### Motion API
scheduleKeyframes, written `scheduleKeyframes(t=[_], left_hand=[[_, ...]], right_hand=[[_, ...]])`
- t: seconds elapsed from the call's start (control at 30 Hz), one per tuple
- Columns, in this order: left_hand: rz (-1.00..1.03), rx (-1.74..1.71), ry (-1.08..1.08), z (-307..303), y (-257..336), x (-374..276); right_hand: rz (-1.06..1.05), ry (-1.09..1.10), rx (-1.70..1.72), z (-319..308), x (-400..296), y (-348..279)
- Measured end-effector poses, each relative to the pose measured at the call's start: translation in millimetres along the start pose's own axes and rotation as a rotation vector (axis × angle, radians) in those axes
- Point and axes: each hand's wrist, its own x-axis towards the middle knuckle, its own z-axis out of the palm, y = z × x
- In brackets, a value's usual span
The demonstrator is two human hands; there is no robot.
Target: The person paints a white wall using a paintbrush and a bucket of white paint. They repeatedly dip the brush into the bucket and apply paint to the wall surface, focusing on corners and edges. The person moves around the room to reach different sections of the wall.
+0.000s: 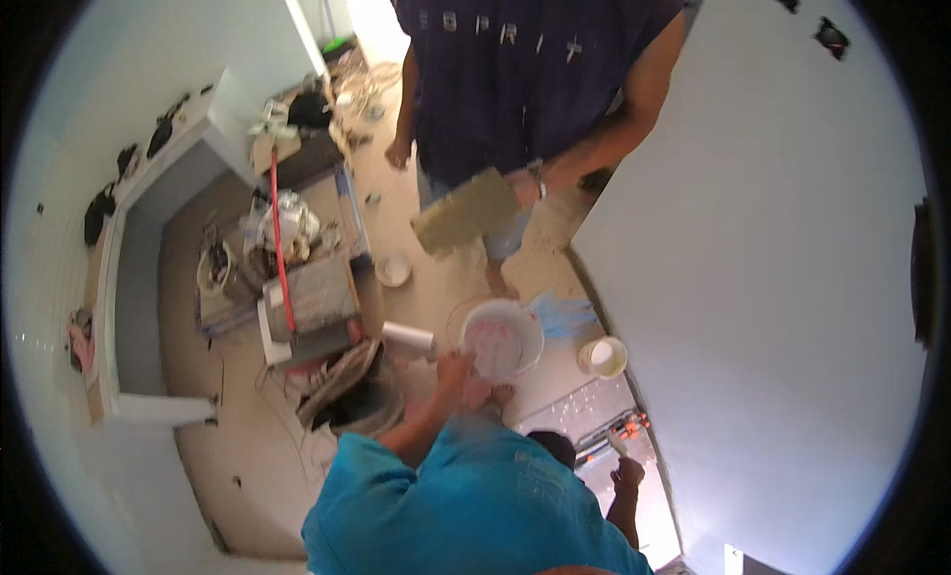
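My left hand [455,367], slightly blurred, is closed beside the near left rim of a white bucket [536,352] with pinkish-white contents. At its fingers is a white cylinder that looks like a paint roller [407,336]; the handle is hidden. My right hand [630,471], low and right near the wall, grips a small whitish tool [617,444], perhaps a brush or scraper. A small cream tub [617,361] with something white inside stands above that hand, against the wall. Light blue plastic sheeting [563,315] lies between bucket and wall.
Facing me, a co-worker in a dark sleeveless shirt holds a rectangular yellowish board [466,212] over the floor. At left are an open sack [349,389], a cluttered low platform with a red bar [278,241], and a white bowl [393,269]. A pale wall [758,241] rises at right.
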Motion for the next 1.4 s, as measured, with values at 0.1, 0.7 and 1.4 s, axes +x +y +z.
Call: scheduleKeyframes(t=[0.1,0.7,1.4], left_hand=[[0.258,0.004,-0.031,4.8,-75.4,62.8],[-0.065,-0.091,0.097,71.1,-64.1,52.6],[-0.415,0.067,0.097,170.4,-211.8,238.2]], right_hand=[[0.065,-0.032,0.038,9.4,-10.1,-40.8],[-0.144,-0.296,-0.916,90.1,213.5,-175.8],[0.034,0.151,-0.846,290.1,501.4,10.6]])
